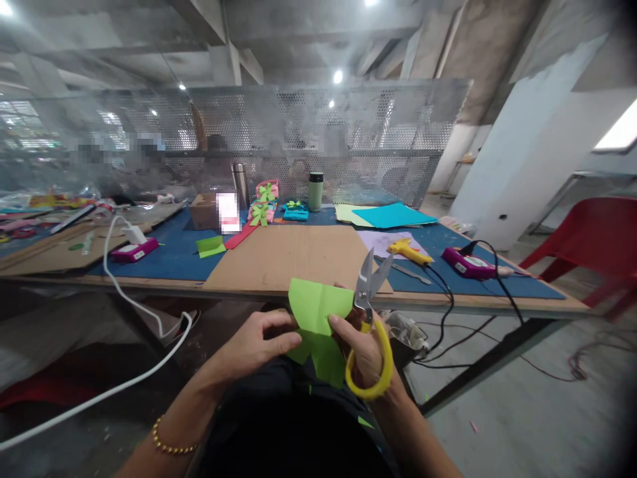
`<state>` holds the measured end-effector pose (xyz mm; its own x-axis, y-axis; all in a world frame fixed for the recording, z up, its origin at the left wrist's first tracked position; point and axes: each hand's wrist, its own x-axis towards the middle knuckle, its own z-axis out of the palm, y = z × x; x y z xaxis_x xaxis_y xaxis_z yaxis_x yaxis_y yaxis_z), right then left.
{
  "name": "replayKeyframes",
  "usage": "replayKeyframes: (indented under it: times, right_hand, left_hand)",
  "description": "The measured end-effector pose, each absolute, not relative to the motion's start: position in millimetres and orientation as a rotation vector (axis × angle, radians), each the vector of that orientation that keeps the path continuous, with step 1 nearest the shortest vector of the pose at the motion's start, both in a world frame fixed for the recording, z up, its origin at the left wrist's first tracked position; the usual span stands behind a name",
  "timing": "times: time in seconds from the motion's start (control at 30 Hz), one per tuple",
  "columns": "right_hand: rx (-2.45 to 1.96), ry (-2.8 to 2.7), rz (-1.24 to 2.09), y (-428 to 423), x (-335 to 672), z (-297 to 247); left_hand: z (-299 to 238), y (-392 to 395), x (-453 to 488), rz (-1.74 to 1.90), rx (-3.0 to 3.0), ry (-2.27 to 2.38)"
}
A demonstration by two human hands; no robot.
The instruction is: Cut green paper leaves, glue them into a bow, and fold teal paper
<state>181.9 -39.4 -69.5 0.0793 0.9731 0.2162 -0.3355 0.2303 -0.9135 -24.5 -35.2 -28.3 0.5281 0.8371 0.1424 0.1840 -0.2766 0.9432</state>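
A light green sheet of paper (321, 309), with a center crease and cut edges that curve inward, is held in front of my body below the table's front edge. My right hand (365, 348) grips yellow-handled scissors (369, 285), their blades parted and pointing up, away from the paper. The thumb of that hand also presses on the sheet's right side. At the left edge of the paper, my left hand (263, 342) has its thumb in front and its fingers partly hidden behind, seemingly pinching it.
On the blue-topped table lie a cardboard sheet (293, 255), a yellow glue gun (411, 252), blue paper (395, 215) and a folded green piece (210, 246). Green-bowed items (261, 214), a tumbler (316, 192) and a steel flask (239, 184) stand behind. A white cable (149, 375) hangs at left.
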Motion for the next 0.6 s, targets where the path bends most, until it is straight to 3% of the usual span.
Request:
replayKeyframes:
  times: [0.33,0.6]
  right_hand:
    - [-0.884,-1.079,0.993,-45.5,176.9,-66.4]
    - [-0.922,-1.173,0.93,-43.5,185.5,-60.9]
  left_hand:
    - [-34.7,-39.4,15.6,1.031,1.151,0.816]
    - [-23.5,-28.6,7.4,0.971,1.227,0.837]
